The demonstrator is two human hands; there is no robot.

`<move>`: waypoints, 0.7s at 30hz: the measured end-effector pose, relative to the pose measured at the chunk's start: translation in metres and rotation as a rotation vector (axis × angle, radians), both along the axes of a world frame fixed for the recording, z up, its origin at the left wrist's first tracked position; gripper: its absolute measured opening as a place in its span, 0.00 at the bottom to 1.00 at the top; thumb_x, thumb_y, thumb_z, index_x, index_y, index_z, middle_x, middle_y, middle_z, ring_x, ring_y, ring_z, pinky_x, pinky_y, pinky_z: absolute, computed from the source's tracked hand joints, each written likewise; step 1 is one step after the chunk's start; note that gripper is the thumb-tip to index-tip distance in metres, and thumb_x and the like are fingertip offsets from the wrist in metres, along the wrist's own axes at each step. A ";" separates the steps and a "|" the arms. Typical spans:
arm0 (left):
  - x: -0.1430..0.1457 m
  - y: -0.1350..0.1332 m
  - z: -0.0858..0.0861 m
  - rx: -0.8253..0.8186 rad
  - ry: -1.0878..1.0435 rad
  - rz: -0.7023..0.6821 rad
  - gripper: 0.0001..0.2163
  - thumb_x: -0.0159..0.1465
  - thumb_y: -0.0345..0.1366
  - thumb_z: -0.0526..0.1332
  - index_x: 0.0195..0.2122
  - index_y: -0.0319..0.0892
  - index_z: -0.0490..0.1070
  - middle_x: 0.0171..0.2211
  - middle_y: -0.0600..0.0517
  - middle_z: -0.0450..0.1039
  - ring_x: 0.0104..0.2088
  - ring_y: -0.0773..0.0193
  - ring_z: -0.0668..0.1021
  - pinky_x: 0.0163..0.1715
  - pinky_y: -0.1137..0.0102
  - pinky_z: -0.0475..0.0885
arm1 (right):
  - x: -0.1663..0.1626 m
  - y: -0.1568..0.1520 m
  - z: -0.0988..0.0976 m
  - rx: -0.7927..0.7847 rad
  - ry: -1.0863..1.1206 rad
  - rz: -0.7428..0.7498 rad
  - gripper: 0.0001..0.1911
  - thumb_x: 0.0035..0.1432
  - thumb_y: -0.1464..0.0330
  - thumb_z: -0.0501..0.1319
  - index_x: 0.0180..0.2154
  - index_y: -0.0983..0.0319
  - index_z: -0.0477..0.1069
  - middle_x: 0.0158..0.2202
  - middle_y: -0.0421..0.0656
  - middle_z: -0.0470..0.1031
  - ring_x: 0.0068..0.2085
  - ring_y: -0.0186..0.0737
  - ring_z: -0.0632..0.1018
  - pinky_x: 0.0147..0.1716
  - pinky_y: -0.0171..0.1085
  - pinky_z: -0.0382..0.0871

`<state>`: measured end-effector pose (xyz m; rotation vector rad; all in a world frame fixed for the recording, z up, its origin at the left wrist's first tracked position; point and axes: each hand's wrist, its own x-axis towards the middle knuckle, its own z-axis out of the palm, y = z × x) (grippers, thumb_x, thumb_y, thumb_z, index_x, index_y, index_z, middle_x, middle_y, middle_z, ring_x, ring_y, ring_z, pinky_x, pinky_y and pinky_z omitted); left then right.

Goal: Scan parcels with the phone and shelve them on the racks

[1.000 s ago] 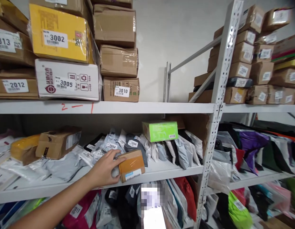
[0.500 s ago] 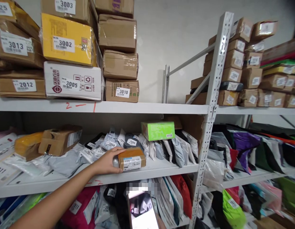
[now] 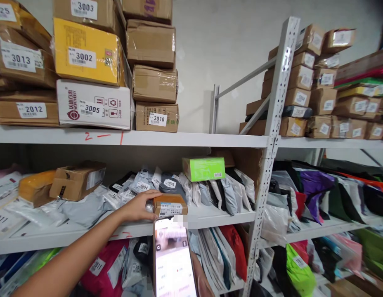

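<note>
Left hand (image 3: pixel 138 208) reaching onto middle shelf (image 3: pixel 210 216), fingers curling around left end of small brown parcel (image 3: pixel 169 205), clamping it. Parcel lying flat at front edge of shelf, barcode label facing outward, just below-left of green box (image 3: pixel 204 168). Grey mailer bags (image 3: pixel 148 185) leaning just behind parcel. Phone (image 3: pixel 173 258) rising upright directly below parcel, screen lit, top edge near label. Right hand (image 3: pixel 202 282) gripping phone from behind, only part showing at right of phone.
</note>
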<state>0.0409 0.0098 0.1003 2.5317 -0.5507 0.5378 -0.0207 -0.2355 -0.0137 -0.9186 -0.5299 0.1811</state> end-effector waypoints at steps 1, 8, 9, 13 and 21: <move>0.001 0.001 0.000 0.004 -0.007 -0.003 0.35 0.47 0.48 0.68 0.56 0.39 0.67 0.57 0.41 0.65 0.57 0.52 0.68 0.60 0.59 0.59 | -0.001 0.001 0.003 0.002 0.000 0.000 0.42 0.36 0.35 0.59 0.47 0.54 0.75 0.47 0.46 0.79 0.55 0.63 0.73 0.55 0.52 0.66; 0.003 0.003 -0.001 0.018 -0.010 0.000 0.36 0.47 0.49 0.69 0.56 0.39 0.67 0.57 0.40 0.66 0.57 0.51 0.68 0.60 0.58 0.59 | -0.003 -0.002 0.009 -0.029 -0.023 -0.031 0.39 0.39 0.37 0.59 0.47 0.55 0.74 0.49 0.46 0.78 0.56 0.64 0.71 0.55 0.51 0.67; 0.003 0.003 -0.001 0.016 -0.011 0.001 0.36 0.47 0.49 0.69 0.56 0.38 0.67 0.57 0.40 0.66 0.57 0.51 0.68 0.60 0.58 0.59 | -0.003 -0.002 0.009 -0.037 -0.029 -0.032 0.40 0.39 0.37 0.58 0.47 0.55 0.74 0.49 0.46 0.78 0.55 0.64 0.72 0.53 0.51 0.69; 0.003 0.003 -0.001 0.016 -0.023 -0.002 0.35 0.47 0.49 0.69 0.56 0.39 0.67 0.57 0.41 0.66 0.57 0.52 0.68 0.59 0.58 0.60 | -0.001 0.001 0.011 -0.076 -0.052 -0.029 0.42 0.40 0.34 0.53 0.47 0.55 0.73 0.47 0.46 0.78 0.54 0.62 0.73 0.50 0.49 0.72; 0.005 0.004 -0.001 0.022 -0.006 -0.008 0.36 0.47 0.49 0.69 0.56 0.39 0.66 0.57 0.40 0.66 0.58 0.51 0.68 0.60 0.57 0.58 | -0.004 -0.004 0.015 -0.102 -0.078 0.013 0.44 0.43 0.34 0.51 0.52 0.57 0.71 0.52 0.46 0.76 0.55 0.62 0.73 0.49 0.48 0.73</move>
